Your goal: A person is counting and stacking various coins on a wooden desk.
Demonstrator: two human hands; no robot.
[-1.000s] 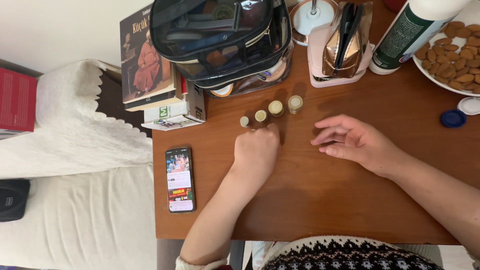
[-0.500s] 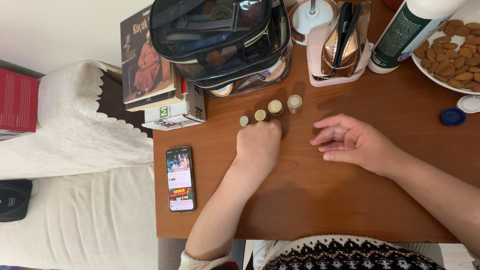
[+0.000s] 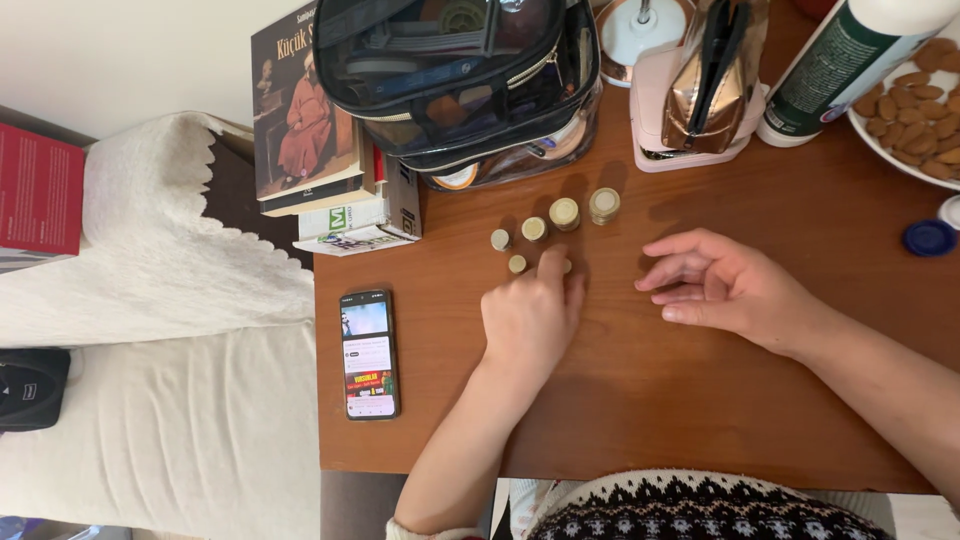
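From the head camera, the left hand point(image 3: 530, 315) lies knuckles up on the brown wooden table point(image 3: 640, 400), fingers curled loosely, their tips pressing down on small loose coins point(image 3: 517, 264); one shows just left of the fingertips and another peeks out at the knuckles. Whether it pinches any coin I cannot tell. Just beyond that hand stands a row of four coin stacks point(image 3: 550, 220), round, pale gold, rising in height from left to right, each apart from its neighbour.

The right hand point(image 3: 720, 285) rests to the right of the stacks, palm turned inward, fingers half spread and relaxed, holding nothing.

Left of the left hand lies a dark smartphone point(image 3: 369, 353) with its screen lit, flat near the table's edge. Beyond the stacks, a clear plastic toiletry bag point(image 3: 460, 80) with black trim bulges over the table, crowding the space behind the coins. Beside it sits a pile of books point(image 3: 320, 130). Beyond the right hand stand a pink holder with a shiny gold pouch point(image 3: 705, 90), a white bottle point(image 3: 830, 70), a white plate of almonds point(image 3: 920, 90), and a blue bottle cap point(image 3: 929, 237). A white lace cloth point(image 3: 170, 240) drapes the furniture left of the table.
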